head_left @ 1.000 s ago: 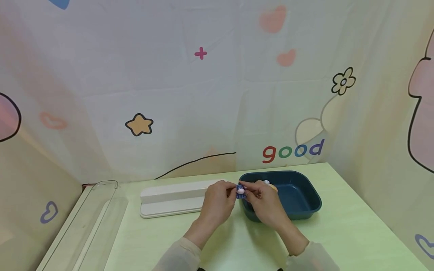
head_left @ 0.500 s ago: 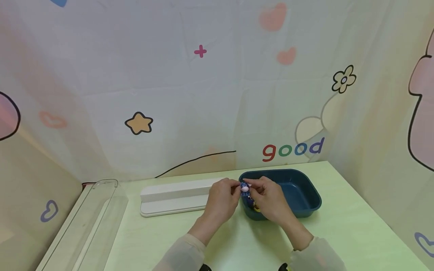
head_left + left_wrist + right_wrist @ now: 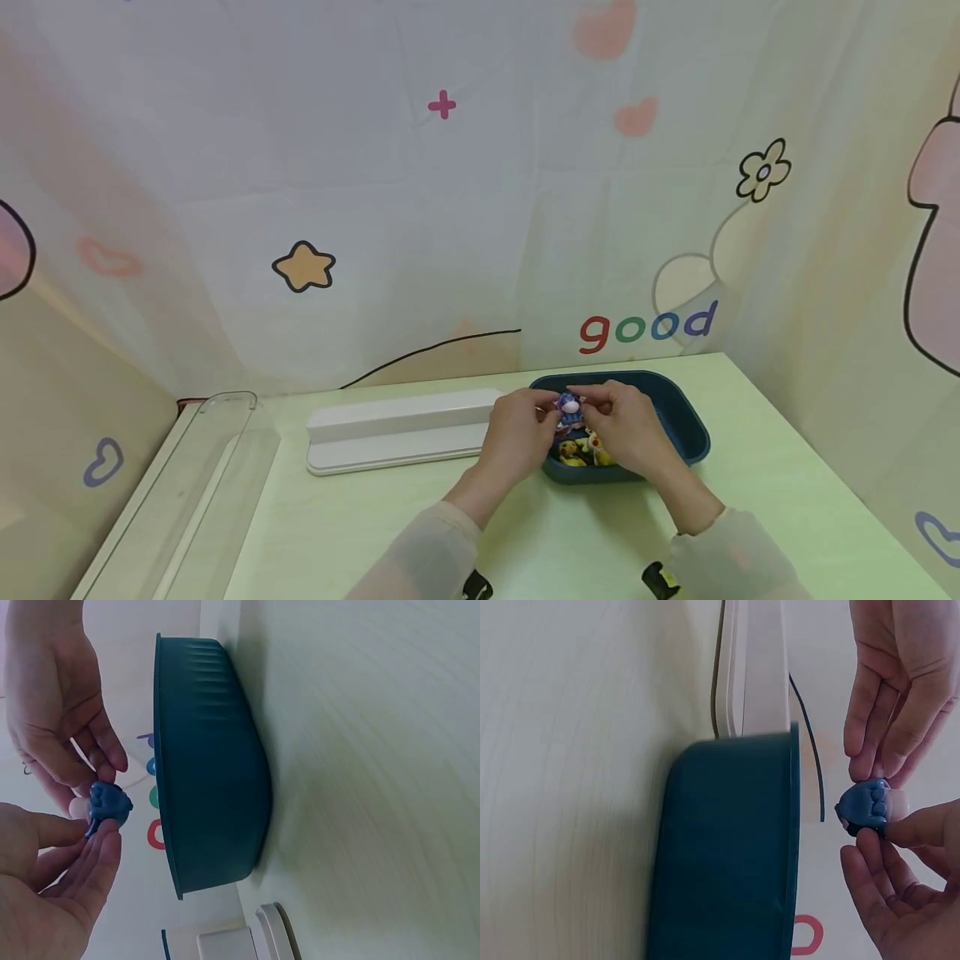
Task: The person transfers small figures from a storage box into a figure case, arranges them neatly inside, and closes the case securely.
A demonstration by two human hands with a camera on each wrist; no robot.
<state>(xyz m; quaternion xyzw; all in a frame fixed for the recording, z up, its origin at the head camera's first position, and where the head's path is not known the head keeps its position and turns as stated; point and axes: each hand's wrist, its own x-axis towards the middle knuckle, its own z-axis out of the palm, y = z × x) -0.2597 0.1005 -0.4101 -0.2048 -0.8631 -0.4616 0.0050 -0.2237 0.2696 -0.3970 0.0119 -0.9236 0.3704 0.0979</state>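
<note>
Both hands pinch a small blue figurine [image 3: 571,409] with a pale muzzle, held above the dark teal bin [image 3: 693,429]. My left hand [image 3: 519,427] grips it from the left with thumb and fingertips. From the other side, my right hand [image 3: 628,423] pinches it the same way. In the left wrist view the figurine's blue underside [image 3: 110,804] shows between the fingertips, apart from the bin wall [image 3: 210,772]. Yellow figurines [image 3: 573,454] lie in the near left part of the bin, partly covered by the right hand.
A white stepped stand [image 3: 397,433] lies left of the bin, near the back wall. Further left, a long clear cover [image 3: 213,492] rests along the table's left side. A printed curtain [image 3: 420,208] hangs behind the pale green table [image 3: 375,517].
Both hands have moved to the right with the blue figurine, now over the bin. Yellow figurines in the bin have come into sight below it. The camera view has tilted slightly down.
</note>
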